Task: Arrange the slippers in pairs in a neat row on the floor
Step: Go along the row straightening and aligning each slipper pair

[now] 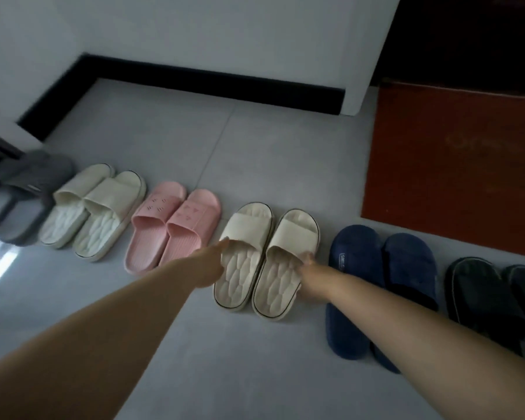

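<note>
Several pairs of slippers stand in a row on the grey floor, toes toward the wall: a grey pair, a cream pair, a pink pair, a second cream pair, a navy pair and a black pair. My left hand grips the left side of the left cream slipper of the middle pair. My right hand holds the right edge of the right cream slipper. Both slippers lie flat, side by side and nearly touching.
A white wall with a black skirting board runs behind the row. A red-brown mat lies at the back right, past a wall corner. Bare floor stretches between the slippers' toes and the wall.
</note>
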Action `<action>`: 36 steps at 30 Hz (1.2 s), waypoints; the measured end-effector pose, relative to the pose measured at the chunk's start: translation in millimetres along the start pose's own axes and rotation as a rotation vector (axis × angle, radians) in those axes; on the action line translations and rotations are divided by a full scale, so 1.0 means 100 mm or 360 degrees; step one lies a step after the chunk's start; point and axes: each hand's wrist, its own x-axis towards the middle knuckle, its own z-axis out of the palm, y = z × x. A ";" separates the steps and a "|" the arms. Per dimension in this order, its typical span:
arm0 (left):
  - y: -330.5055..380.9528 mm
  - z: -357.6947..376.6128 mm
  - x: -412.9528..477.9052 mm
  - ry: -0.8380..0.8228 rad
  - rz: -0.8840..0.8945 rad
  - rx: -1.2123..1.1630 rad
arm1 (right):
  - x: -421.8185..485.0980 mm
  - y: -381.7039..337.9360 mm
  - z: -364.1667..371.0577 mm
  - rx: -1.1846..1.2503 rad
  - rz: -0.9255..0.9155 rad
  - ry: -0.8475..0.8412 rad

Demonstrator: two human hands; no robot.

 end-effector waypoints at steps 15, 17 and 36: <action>-2.33 -1.08 0.86 0.0491 -0.0110 0.0411 | 1.18 -2.44 0.12 0.0578 -0.0463 0.0501; -2.51 -1.20 0.97 0.0289 0.0070 0.0104 | 1.31 -2.79 0.19 0.0834 -0.0248 0.0634; -2.50 -0.84 1.49 0.0320 0.0670 0.0052 | 1.59 -3.13 0.27 0.0965 0.0406 0.0868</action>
